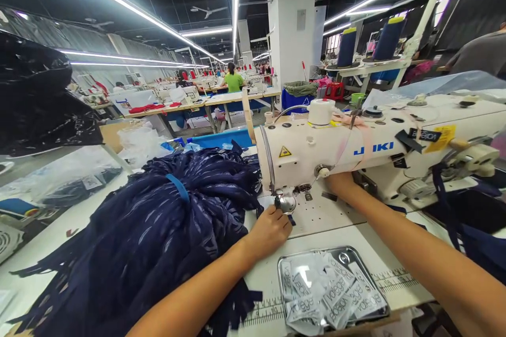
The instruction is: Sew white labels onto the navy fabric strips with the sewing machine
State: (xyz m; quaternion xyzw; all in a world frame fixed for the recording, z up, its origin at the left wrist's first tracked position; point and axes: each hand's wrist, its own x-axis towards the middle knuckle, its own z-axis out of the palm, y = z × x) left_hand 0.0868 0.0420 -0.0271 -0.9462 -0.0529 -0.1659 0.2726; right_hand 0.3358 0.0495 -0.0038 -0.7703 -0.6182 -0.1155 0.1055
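Observation:
My left hand (271, 229) is closed beside the needle end of a white sewing machine (336, 142), its fingers curled near the metal presser foot area (288, 203). A short end of a navy fabric strip (291, 219) shows at those fingers. Under the machine's arm reaches my right hand (340, 185); its fingers are hidden behind the machine head. A large heap of navy strips (158, 231), gathered with a blue band (177, 188), lies left of my left hand. In front of the machine is a metal tray (281, 284) holding several white printed labels (336, 289).
A black plastic bag (43, 95) hangs at the left, above clear plastic packets (83, 184). Navy thread cones (389, 39) stand on a rack at the back right. More navy strips (474, 242) hang at the right. A person in green (234, 81) sits farther off.

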